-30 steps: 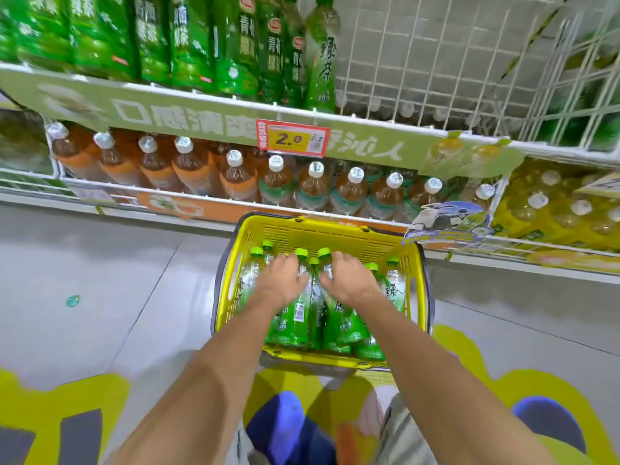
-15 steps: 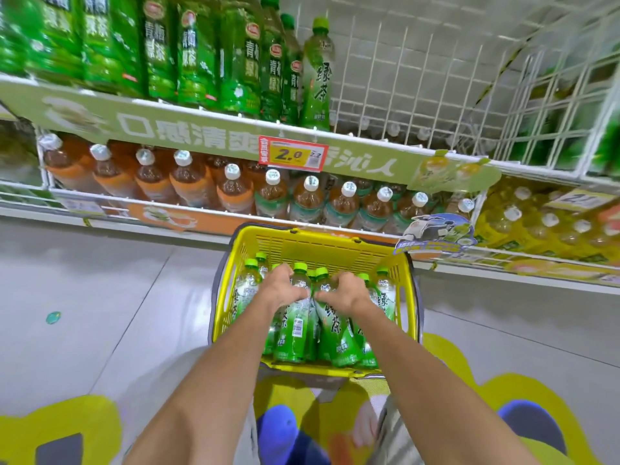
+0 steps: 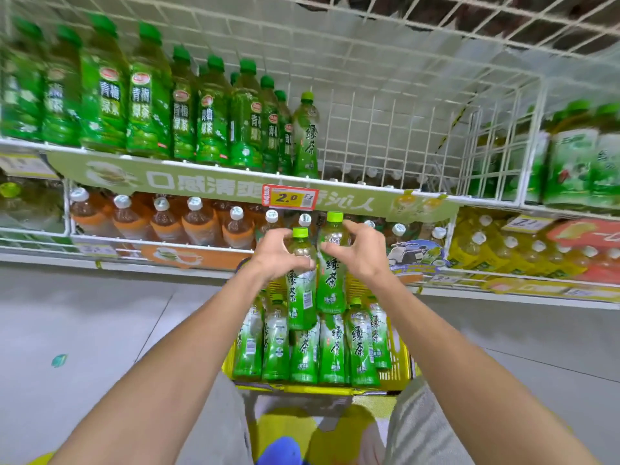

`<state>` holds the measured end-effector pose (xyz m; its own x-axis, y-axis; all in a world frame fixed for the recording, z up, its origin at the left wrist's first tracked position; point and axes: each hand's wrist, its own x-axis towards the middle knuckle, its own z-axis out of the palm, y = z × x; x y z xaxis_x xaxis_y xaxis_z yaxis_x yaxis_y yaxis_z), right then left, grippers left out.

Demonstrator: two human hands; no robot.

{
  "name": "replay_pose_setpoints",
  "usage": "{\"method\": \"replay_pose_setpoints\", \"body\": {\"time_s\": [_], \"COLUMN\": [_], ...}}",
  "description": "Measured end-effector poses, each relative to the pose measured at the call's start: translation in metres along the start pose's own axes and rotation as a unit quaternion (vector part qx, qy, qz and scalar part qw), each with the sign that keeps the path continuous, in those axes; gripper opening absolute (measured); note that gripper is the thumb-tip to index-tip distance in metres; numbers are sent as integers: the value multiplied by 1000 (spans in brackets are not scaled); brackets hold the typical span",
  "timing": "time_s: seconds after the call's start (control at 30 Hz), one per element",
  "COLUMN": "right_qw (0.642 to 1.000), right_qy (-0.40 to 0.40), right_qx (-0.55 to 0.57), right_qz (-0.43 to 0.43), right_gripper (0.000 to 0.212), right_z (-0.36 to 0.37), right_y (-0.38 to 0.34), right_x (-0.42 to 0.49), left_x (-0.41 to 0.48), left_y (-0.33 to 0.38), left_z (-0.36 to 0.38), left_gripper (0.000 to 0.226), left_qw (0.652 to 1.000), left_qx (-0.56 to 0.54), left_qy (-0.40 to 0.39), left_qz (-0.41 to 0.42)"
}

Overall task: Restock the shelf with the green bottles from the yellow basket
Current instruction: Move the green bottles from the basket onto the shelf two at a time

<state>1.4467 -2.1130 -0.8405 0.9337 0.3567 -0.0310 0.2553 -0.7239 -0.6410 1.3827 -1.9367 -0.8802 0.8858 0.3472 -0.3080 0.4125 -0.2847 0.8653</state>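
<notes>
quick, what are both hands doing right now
Left hand: holding a green bottle.
Right hand: holding a second green bottle.

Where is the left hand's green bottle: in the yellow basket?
Out: the left hand holds the green plastic bottle upright, above the yellow plastic basket.

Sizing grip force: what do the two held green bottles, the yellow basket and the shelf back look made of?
Left-hand bottle and right-hand bottle: likely clear plastic, glossy; liquid shows through, printed film labels, green caps. Yellow basket: moulded plastic, perforated wall, slight sheen. Shelf back: white-coated wire grid, probably metal.
</notes>
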Motion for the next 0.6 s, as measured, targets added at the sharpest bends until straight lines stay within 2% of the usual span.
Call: {"method": "replay_pose_setpoints", "body": {"time_s": [0.03,0.17,0.23,0.4,0.6], "right_qw": [1000,999,998,993,992], "right_qy": [8,31,41,65,76], "right_qx": [0,16,27,49,58], "right_qz": [-8,-32,-38,-86,-87], "right_gripper": [85,86,84,76,64], "right_z": [-11,-56,-75,-109,-145], "right_y": [-11,-51,-63,-77,-86], "right_x": [4,16,26,59,116], "left_x": [-1,-1,5,22,54], "left_y": [17,78,104,160,220], "left_z": [-10,-46,-62,-83,-85], "left_gripper": [68,107,120,117,95], "left_qw": [1000,995,993,982,978], "left_qx": [16,58,64,60,64], "left_qy": [12,28,35,87,143], "left_qz": [21,78,89,154,138]}}
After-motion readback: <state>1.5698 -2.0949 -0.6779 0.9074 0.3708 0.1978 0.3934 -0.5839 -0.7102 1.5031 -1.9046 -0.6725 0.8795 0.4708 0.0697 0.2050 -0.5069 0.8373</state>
